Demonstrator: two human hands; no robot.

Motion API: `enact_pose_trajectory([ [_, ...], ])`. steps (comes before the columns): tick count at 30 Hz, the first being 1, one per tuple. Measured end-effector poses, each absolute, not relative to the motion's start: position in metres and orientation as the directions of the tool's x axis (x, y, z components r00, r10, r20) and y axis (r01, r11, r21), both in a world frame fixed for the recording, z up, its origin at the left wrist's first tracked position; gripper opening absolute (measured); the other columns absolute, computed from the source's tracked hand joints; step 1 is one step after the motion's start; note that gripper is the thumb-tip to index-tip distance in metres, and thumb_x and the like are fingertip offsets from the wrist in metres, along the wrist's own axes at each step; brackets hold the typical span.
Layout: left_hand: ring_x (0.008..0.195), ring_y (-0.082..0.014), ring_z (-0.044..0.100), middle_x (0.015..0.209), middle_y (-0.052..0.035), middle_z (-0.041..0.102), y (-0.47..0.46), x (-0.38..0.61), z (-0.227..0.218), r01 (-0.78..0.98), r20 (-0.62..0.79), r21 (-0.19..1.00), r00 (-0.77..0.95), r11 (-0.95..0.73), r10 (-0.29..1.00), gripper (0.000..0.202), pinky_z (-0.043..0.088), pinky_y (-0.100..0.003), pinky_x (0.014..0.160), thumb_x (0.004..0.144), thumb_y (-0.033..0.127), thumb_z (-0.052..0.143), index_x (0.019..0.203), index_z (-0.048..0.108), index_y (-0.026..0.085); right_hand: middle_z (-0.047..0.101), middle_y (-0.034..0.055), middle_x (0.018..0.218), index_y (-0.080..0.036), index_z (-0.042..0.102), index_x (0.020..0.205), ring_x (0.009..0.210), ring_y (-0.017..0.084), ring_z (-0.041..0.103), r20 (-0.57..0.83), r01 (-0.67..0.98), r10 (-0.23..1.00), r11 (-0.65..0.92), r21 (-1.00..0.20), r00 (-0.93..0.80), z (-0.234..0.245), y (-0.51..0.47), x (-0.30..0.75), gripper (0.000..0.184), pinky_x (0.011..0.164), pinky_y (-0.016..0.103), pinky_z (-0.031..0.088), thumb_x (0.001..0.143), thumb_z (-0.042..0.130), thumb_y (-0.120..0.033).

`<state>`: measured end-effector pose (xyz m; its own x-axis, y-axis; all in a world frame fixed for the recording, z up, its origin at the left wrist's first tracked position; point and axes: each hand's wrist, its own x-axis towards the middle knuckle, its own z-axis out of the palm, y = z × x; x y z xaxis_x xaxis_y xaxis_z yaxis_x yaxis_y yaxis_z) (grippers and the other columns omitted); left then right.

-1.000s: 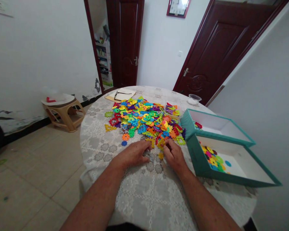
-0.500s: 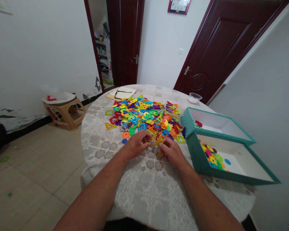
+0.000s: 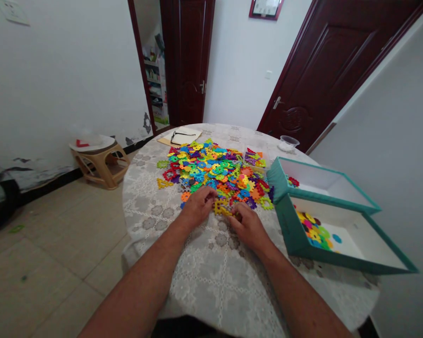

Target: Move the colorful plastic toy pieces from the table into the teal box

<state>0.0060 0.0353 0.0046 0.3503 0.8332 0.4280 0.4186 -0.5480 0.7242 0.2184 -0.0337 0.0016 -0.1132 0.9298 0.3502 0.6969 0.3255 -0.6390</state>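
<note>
Between my two hands is a yellow joined cluster of toothed plastic building pieces (image 3: 221, 207), just in front of a heap of the same kind. My left hand (image 3: 199, 205) has its fingers curled at the cluster's left side, the fingertips partly hidden. From the right, my right hand (image 3: 247, 223) pinches the cluster's lower right end between thumb and fingers. Right behind both hands spreads the heap of colourful toothed pieces (image 3: 211, 164), mostly flat discs, squares and triangles.
A teal box (image 3: 338, 263) and its lid (image 3: 331, 171) stand at the right, both holding some pieces. A small clear container (image 3: 256, 159) adjoins the heap. Glasses (image 3: 183, 135) rest on paper at the back, and a clear bowl (image 3: 288, 142) stands near the far edge.
The yellow cluster has shifted left and been turned, showing more of its open square shape. My left hand has moved slightly up; the view has swung a little left.
</note>
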Motion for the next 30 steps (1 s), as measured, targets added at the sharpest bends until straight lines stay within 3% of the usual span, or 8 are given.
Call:
enact_pose_trajectory([
  [4, 0.107, -0.0245, 0.062, 0.109, -0.0078, 0.068, 0.040, 0.004, -0.005, 0.574, 0.470, 0.555, 0.381, -0.602, 0.796, 0.030, 0.050, -0.041, 0.100, 0.085, 0.011, 0.059, 0.113, 0.067, 0.021, 0.065, 0.0021, 0.089, -0.023, 0.061, 0.094, 0.079, 0.019, 0.060, 0.334, 0.666, 0.941, 0.219, -0.713, 0.048, 0.005, -0.033, 0.227, 0.008, 0.070, 0.030, 0.045, 0.088, 0.062, -0.029],
  [9, 0.110, -0.0272, 0.059, 0.112, -0.0106, 0.067, 0.036, 0.007, -0.007, 0.589, 0.424, 0.440, 0.530, -0.678, 0.735, 0.026, 0.048, -0.044, 0.101, 0.087, 0.015, 0.062, 0.111, 0.071, 0.021, 0.068, 0.0077, 0.112, -0.024, 0.056, 0.138, 0.087, 0.021, 0.064, 0.322, 0.554, 0.919, 0.149, -0.819, 0.228, 0.008, -0.031, 0.237, 0.052, 0.077, 0.033, 0.051, 0.087, 0.065, -0.034],
  [12, 0.110, -0.0268, 0.059, 0.116, -0.0108, 0.067, 0.033, 0.007, -0.004, 0.531, 0.438, 0.433, 0.581, -0.728, 0.685, 0.021, 0.045, -0.045, 0.102, 0.090, 0.016, 0.060, 0.106, 0.073, 0.022, 0.070, 0.0078, 0.106, -0.021, 0.065, 0.125, 0.086, 0.022, 0.063, 0.307, 0.553, 0.926, 0.142, -0.821, 0.218, 0.005, -0.028, 0.239, 0.041, 0.076, 0.033, 0.051, 0.087, 0.065, -0.037],
  [16, 0.100, -0.0242, 0.061, 0.099, -0.0072, 0.072, 0.033, 0.008, -0.005, 0.458, 0.401, 0.482, 0.643, -0.747, 0.653, 0.022, 0.045, -0.042, 0.098, 0.089, 0.010, 0.056, 0.095, 0.073, 0.022, 0.069, 0.0039, 0.089, -0.021, 0.070, 0.106, 0.079, 0.021, 0.061, 0.315, 0.595, 0.926, 0.135, -0.792, 0.209, 0.001, -0.027, 0.238, 0.026, 0.072, 0.031, 0.047, 0.085, 0.067, -0.037],
  [20, 0.104, -0.0257, 0.059, 0.102, -0.0073, 0.070, 0.034, 0.007, -0.008, 0.572, 0.415, 0.458, 0.540, -0.681, 0.732, 0.022, 0.045, -0.042, 0.099, 0.086, 0.011, 0.060, 0.102, 0.070, 0.022, 0.067, 0.0014, 0.083, -0.021, 0.069, 0.105, 0.073, 0.019, 0.059, 0.277, 0.571, 0.935, 0.106, -0.814, 0.222, -0.001, -0.025, 0.238, 0.024, 0.068, 0.029, 0.045, 0.087, 0.066, -0.037],
  [25, 0.107, -0.0275, 0.059, 0.108, -0.0090, 0.067, 0.038, 0.006, -0.011, 0.671, 0.361, 0.391, 0.518, -0.630, 0.775, 0.024, 0.046, -0.042, 0.099, 0.086, 0.018, 0.069, 0.110, 0.068, 0.021, 0.071, 0.0035, 0.099, -0.022, 0.065, 0.110, 0.088, 0.021, 0.066, 0.270, 0.492, 0.946, 0.151, -0.858, 0.182, -0.006, -0.023, 0.239, 0.026, 0.079, 0.030, 0.051, 0.089, 0.064, -0.038],
  [30, 0.104, -0.0276, 0.060, 0.104, -0.0096, 0.067, 0.040, 0.009, -0.014, 0.685, 0.330, 0.391, 0.520, -0.615, 0.788, 0.016, 0.047, -0.043, 0.096, 0.091, 0.024, 0.067, 0.107, 0.068, 0.021, 0.072, 0.0044, 0.107, -0.024, 0.064, 0.118, 0.096, 0.022, 0.067, 0.290, 0.531, 0.943, 0.162, -0.832, 0.166, -0.001, -0.027, 0.235, 0.030, 0.087, 0.033, 0.050, 0.092, 0.062, -0.038],
])
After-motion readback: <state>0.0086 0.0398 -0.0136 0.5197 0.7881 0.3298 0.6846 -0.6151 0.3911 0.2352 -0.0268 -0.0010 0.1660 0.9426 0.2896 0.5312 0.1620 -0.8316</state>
